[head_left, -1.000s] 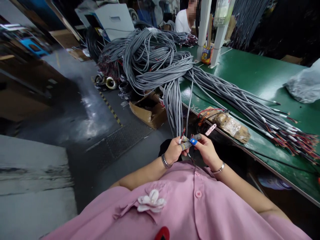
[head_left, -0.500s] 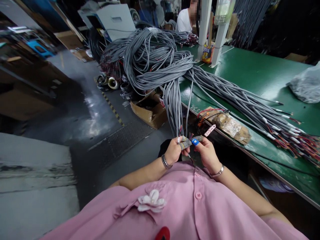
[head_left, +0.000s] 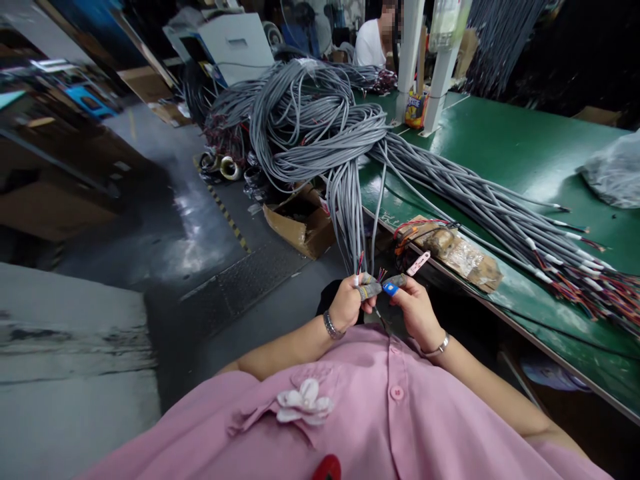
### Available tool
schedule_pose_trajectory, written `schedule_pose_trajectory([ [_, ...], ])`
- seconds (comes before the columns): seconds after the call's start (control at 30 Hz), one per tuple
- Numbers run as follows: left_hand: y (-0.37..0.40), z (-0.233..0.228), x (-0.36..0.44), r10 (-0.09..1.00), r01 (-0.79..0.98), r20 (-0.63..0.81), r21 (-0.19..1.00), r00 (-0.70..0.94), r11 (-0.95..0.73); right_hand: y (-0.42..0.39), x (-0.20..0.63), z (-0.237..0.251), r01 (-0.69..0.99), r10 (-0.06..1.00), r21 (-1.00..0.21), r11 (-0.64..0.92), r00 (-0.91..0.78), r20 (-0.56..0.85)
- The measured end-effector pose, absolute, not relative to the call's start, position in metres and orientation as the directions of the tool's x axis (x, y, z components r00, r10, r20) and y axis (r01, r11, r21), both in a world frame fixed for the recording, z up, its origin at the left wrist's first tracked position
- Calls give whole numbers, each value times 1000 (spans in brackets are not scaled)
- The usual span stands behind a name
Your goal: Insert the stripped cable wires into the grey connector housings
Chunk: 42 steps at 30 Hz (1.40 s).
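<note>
In front of my pink shirt, my left hand is closed on the end of a grey cable, its fingers in grey finger covers. Thin coloured wires fan out from that end between my two hands. My right hand pinches at the wires; a blue wrap covers its thumb tip, and a grey cover is on a finger. Hanging grey cables come down off the table edge to just beyond my left hand. One stripped end with red and black wires stands up beside my left fingers.
Looped grey cables are heaped on the green table, with a bundle of stripped ends at right. A taped cardboard piece lies along the edge. An open carton sits on the floor. Another person is at the back.
My hands stay together at the wires with almost no movement. The whole view has shifted very slightly.
</note>
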<state>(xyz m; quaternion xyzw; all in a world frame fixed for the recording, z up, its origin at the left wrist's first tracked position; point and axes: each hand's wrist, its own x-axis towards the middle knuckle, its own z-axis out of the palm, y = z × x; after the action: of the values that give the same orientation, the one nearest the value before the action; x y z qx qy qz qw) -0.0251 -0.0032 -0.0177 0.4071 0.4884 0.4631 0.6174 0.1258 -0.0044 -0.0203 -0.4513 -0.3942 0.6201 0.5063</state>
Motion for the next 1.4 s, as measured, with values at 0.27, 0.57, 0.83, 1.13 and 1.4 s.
schedule_pose_trajectory([
  [0.27, -6, -20, -25, 975, -141, -197, 967, 107, 211, 0, 123, -9, -220, 984, -962, -163, -108, -142],
  [0.57, -6, -21, -26, 974, -131, -198, 969, 106, 211, -4, 119, -18, -299, 984, -938, -176, -29, -176],
  [0.83, -6, -20, -30, 971, -138, -221, 963, 88, 232, -3, 124, -22, -416, 951, -855, -311, -135, -280],
  [1.13, -7, -25, -30, 969, -101, -216, 968, 122, 229, -3, 119, -10, -245, 979, -953, -181, -134, -151],
  [1.4, -7, -20, -29, 969, -119, -221, 965, 106, 233, -6, 117, -23, -394, 959, -874, -283, -116, -258],
])
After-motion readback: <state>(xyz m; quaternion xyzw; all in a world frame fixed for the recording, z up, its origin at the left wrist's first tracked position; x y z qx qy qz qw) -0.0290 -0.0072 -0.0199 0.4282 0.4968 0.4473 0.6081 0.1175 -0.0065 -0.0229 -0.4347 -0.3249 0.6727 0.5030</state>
